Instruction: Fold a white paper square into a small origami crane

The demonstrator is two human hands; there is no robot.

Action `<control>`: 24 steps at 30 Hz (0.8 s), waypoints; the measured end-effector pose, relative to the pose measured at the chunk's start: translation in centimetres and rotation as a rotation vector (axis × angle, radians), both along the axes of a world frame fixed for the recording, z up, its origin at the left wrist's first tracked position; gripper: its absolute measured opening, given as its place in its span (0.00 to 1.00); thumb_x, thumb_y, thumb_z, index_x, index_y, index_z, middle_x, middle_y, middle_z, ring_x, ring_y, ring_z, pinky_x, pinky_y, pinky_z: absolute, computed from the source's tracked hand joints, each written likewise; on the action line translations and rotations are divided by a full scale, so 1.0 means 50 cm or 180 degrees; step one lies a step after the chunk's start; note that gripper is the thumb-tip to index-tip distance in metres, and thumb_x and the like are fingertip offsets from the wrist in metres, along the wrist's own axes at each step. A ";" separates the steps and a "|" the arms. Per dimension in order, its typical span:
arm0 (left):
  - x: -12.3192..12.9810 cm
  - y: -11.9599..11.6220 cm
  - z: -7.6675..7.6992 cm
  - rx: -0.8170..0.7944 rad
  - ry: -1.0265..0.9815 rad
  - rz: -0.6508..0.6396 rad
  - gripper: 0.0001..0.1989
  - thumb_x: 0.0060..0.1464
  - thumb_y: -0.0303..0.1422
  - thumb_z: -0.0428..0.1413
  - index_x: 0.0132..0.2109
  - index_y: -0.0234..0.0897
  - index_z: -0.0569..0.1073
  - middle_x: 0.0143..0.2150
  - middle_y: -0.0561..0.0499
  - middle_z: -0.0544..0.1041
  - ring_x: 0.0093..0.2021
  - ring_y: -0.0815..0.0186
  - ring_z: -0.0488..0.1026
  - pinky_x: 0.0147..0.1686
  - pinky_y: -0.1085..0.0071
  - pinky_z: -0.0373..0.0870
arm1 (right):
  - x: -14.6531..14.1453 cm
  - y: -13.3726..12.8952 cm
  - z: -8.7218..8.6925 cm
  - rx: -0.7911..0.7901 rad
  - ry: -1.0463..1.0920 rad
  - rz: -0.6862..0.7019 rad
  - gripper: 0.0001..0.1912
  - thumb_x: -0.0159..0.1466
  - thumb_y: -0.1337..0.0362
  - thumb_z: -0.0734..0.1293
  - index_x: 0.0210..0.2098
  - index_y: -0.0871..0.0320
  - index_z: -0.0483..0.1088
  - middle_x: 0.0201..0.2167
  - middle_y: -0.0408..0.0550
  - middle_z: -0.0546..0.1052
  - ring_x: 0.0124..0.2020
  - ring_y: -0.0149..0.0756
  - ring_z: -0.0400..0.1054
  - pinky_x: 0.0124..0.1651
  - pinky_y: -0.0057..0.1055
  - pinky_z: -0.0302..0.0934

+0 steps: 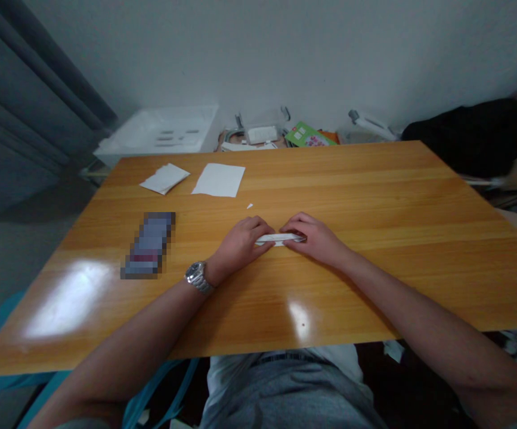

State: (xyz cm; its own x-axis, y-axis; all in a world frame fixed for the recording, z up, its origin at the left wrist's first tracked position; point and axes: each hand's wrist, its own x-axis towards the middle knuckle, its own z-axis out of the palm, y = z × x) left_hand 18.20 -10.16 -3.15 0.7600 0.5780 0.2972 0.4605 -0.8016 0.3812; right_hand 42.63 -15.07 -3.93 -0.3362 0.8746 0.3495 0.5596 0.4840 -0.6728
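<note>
A narrow strip of folded white paper lies near the middle of the wooden table. My left hand pinches its left end, fingers behind and thumb in front. At the other end, my right hand holds the paper between curled fingers and thumb. Parts of both ends are hidden by the fingers. Just beyond my hands is a tiny white paper scrap. Farther back are a white paper sheet and a small stack of white paper.
A blurred-out phone-like object lies left of my left hand. Behind the table's far edge stand a white plastic tray, a green booklet and assorted small items. Black cloth is bunched at the far right.
</note>
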 end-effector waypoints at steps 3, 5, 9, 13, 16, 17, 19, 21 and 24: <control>0.000 0.000 0.000 0.0013 0.0033 0.0007 0.09 0.66 0.36 0.58 0.49 0.38 0.76 0.46 0.46 0.76 0.46 0.59 0.73 0.47 0.63 0.69 | -0.001 0.001 0.000 0.0003 -0.0023 0.0018 0.06 0.65 0.68 0.72 0.42 0.55 0.77 0.41 0.50 0.74 0.43 0.40 0.71 0.45 0.37 0.67; 0.001 -0.001 0.003 0.0005 0.0026 0.0016 0.08 0.66 0.36 0.58 0.48 0.38 0.76 0.46 0.46 0.76 0.46 0.59 0.73 0.46 0.64 0.69 | -0.001 0.000 0.003 -0.0003 -0.0045 0.0008 0.05 0.65 0.68 0.72 0.41 0.55 0.76 0.41 0.49 0.74 0.42 0.39 0.71 0.44 0.36 0.66; 0.003 -0.003 0.007 -0.0022 0.0004 0.0001 0.08 0.66 0.35 0.58 0.48 0.38 0.76 0.45 0.47 0.76 0.45 0.60 0.73 0.46 0.64 0.69 | -0.002 -0.003 0.007 -0.0022 -0.0059 0.0026 0.04 0.65 0.67 0.71 0.41 0.55 0.76 0.41 0.49 0.74 0.41 0.39 0.70 0.44 0.36 0.65; 0.002 -0.004 0.006 -0.0065 -0.0018 0.0000 0.07 0.66 0.35 0.57 0.48 0.38 0.75 0.45 0.47 0.76 0.45 0.60 0.73 0.46 0.65 0.69 | -0.003 -0.004 0.011 -0.0004 -0.0099 0.0030 0.03 0.66 0.67 0.71 0.40 0.55 0.75 0.39 0.48 0.74 0.40 0.39 0.70 0.43 0.35 0.64; 0.002 -0.004 0.005 -0.0078 -0.0034 0.0004 0.07 0.67 0.36 0.57 0.47 0.38 0.75 0.45 0.47 0.76 0.44 0.60 0.73 0.45 0.65 0.69 | -0.004 -0.004 0.013 -0.0004 -0.0102 0.0043 0.04 0.66 0.67 0.71 0.41 0.55 0.75 0.39 0.48 0.75 0.41 0.39 0.70 0.44 0.35 0.64; 0.002 -0.004 0.005 -0.0079 -0.0042 0.0006 0.07 0.67 0.36 0.57 0.47 0.39 0.75 0.45 0.47 0.76 0.45 0.60 0.73 0.45 0.65 0.69 | -0.004 -0.004 0.014 -0.0006 -0.0100 0.0052 0.04 0.66 0.66 0.71 0.42 0.55 0.75 0.39 0.48 0.75 0.41 0.39 0.70 0.44 0.35 0.64; 0.003 -0.004 0.005 -0.0084 -0.0062 0.0016 0.07 0.67 0.36 0.57 0.48 0.39 0.75 0.45 0.47 0.77 0.45 0.60 0.74 0.46 0.64 0.70 | -0.005 -0.004 0.015 -0.0013 -0.0103 0.0064 0.05 0.66 0.64 0.71 0.42 0.55 0.75 0.40 0.49 0.76 0.41 0.40 0.70 0.44 0.36 0.64; 0.003 -0.004 0.005 -0.0094 -0.0080 0.0023 0.08 0.67 0.36 0.56 0.50 0.39 0.75 0.46 0.47 0.77 0.46 0.59 0.74 0.47 0.64 0.70 | -0.004 -0.003 0.016 -0.0009 -0.0114 0.0057 0.05 0.67 0.64 0.71 0.42 0.55 0.75 0.40 0.49 0.76 0.41 0.40 0.71 0.44 0.37 0.65; 0.002 -0.005 0.006 -0.0062 -0.0059 -0.0044 0.08 0.68 0.36 0.55 0.49 0.39 0.75 0.47 0.46 0.77 0.47 0.59 0.74 0.48 0.63 0.70 | -0.003 -0.003 0.012 0.0048 -0.0134 0.0128 0.04 0.68 0.65 0.69 0.43 0.54 0.76 0.40 0.49 0.77 0.43 0.41 0.71 0.47 0.39 0.65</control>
